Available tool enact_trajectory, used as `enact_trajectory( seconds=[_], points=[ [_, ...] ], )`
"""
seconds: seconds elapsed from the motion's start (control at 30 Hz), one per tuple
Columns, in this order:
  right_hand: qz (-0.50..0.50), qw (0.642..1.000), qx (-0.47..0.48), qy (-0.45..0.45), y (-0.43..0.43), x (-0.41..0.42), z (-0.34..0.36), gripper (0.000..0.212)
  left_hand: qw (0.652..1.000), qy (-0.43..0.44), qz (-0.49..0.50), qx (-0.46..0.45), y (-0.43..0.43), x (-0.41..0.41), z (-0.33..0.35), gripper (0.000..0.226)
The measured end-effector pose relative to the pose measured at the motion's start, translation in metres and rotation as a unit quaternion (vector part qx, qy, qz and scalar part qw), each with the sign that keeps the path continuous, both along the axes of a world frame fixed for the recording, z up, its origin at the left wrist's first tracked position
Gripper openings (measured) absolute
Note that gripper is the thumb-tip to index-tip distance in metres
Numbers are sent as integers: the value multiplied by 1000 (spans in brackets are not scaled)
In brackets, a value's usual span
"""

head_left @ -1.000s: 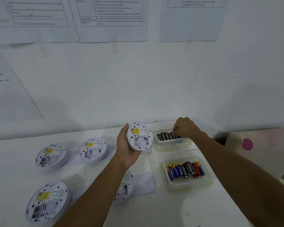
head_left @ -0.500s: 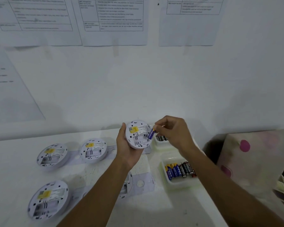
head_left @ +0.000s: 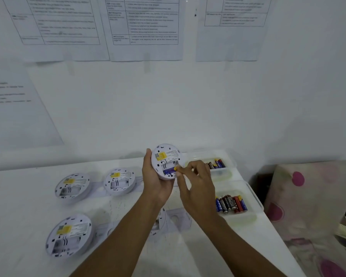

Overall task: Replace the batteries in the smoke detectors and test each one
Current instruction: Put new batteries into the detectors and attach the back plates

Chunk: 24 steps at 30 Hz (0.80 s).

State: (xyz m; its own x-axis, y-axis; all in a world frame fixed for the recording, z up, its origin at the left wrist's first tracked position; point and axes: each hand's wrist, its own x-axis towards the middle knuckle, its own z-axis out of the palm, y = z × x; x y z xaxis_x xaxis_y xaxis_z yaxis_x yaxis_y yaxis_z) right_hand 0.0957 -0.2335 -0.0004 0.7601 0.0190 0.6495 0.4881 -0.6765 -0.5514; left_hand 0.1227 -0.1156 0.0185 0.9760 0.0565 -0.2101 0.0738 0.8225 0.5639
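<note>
White plastic faces the camera: the back of a smoke detector point(head_left: 165, 156) is gripped around its rim by the left hand point(head_left: 155, 180) and held tilted up above the table point(head_left: 28, 206), just beside the far tray point(head_left: 220, 173). A blue battery point(head_left: 168, 172) is seen lying in the lower slot of the open compartment, while the slot above appears unfilled. The yellow end of that battery is pinched between the curled thumb and forefinger of the right hand point(head_left: 198, 176), the remaining fingers being loosely bent.

The step in hand is judged to be the seating of the first fresh cell. For the next move, the pinched end must be pressed down until it is caught by the contact, with polarity checked against the slot markings. A second cell is then to be fetched. Which of the far tray and the near tray point(head_left: 238, 218) holds fresh cells cannot be told. Three other detectors point(head_left: 119, 180) are laid back-up on the table with compartments open, so most of the task, testing included, is judged to remain.
</note>
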Motion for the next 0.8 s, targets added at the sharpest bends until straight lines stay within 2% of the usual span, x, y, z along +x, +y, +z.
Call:
enact_trajectory(
  seconds=[0.13,0.23,0.3,0.4,0.47,0.53,0.6,0.67,0.73,0.8],
  points=[
    [54,993,-104,-29,-23,13,-1,29,1000,6,-10,-7,0,4,-1,50],
    [89,985,-150,-8,-36,26,4,33,1000,1,-13,-21,-2,10,0,52],
    [131,979,-151,39,-41,33,8,33,1000,-2,-11,-19,-2,15,2,56],
    [207,965,-85,134,-57,51,22,30,1000,-1,-18,-7,-3,23,3,59],
    [157,971,-43,174,-73,70,34,25,1000,6,-20,-6,-3,26,3,58],
    [50,975,-66,207,-94,96,38,24,1000,12,-22,-5,-2,28,3,56],
    [-24,948,-167,269,-109,120,35,28,999,18,-26,1,-2,29,2,57],
    [-46,907,-254,333,-115,134,30,32,999,23,-32,5,-2,30,0,58],
    [-47,879,-305,363,-111,140,26,36,999,26,-36,7,-2,31,-2,58],
    [-48,868,-329,368,-107,144,22,38,999,26,-38,7,-1,34,-5,56]
  ],
)
